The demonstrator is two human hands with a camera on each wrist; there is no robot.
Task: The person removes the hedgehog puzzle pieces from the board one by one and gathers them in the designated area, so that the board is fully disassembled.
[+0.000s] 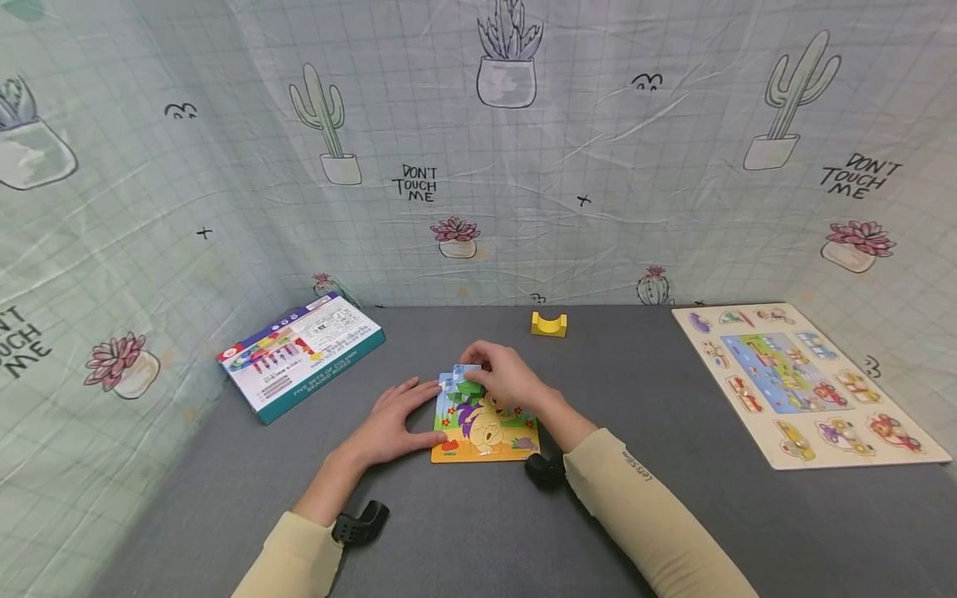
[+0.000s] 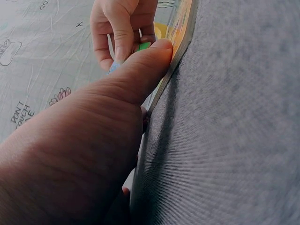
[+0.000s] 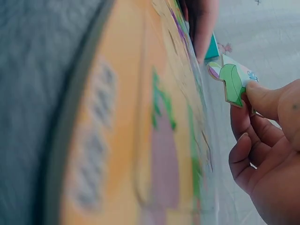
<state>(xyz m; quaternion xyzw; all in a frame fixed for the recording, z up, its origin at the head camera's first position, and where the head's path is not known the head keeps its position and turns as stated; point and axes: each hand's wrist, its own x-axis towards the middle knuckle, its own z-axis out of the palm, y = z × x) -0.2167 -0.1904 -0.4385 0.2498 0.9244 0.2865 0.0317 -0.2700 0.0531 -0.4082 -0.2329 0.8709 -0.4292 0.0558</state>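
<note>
A jigsaw puzzle [image 1: 486, 436] with a yellow-and-purple cartoon animal lies flat on the table. My right hand [image 1: 504, 378] is over its top part, pinching a jigsaw piece [image 3: 233, 83] between thumb and fingers. In the right wrist view the piece shows green, white and a bit of purple, held up clear of the puzzle's surface. My left hand [image 1: 392, 422] rests at the puzzle's left side, its fingers extended to the upper left corner. The left thumb [image 2: 152, 56] presses on the lower left edge.
A flat teal-and-white box [image 1: 302, 357] lies at the back left. A yellow block [image 1: 549, 325] with a curved notch stands near the back. On the right lies a wooden picture board [image 1: 755, 432] with vehicle pieces. Patterned cloth [image 1: 478, 149] hangs behind and at both sides.
</note>
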